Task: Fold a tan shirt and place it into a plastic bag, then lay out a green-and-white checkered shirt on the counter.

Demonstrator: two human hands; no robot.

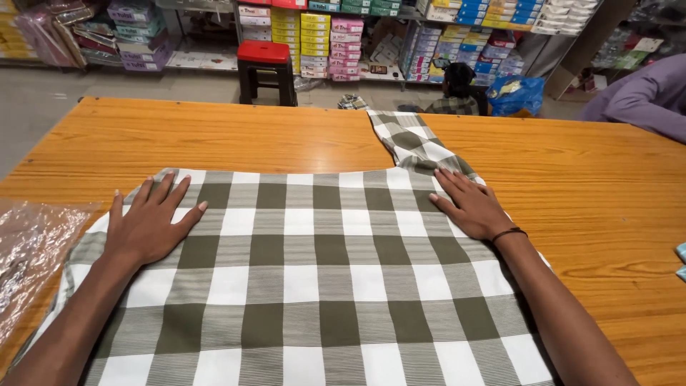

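One checked cloth (314, 286), two hands, left (146, 225) and right (471, 207), one bench (214, 136), one plastic wrapper (32, 246), one red stool (266, 68).

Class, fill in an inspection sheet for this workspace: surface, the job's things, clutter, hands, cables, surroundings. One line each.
Surface: orange wooden table.
Job's things: green-and-white checked cloth spread flat, one narrow part trailing towards the far edge.
Clutter: clear plastic wrapper at the left edge.
Hands: left hand and right hand both flat, palms down on the cloth, fingers spread.
Cables: nothing seen.
Surroundings: shelves of stacked boxes, red-topped stool, a seated person, a purple sleeve at right.
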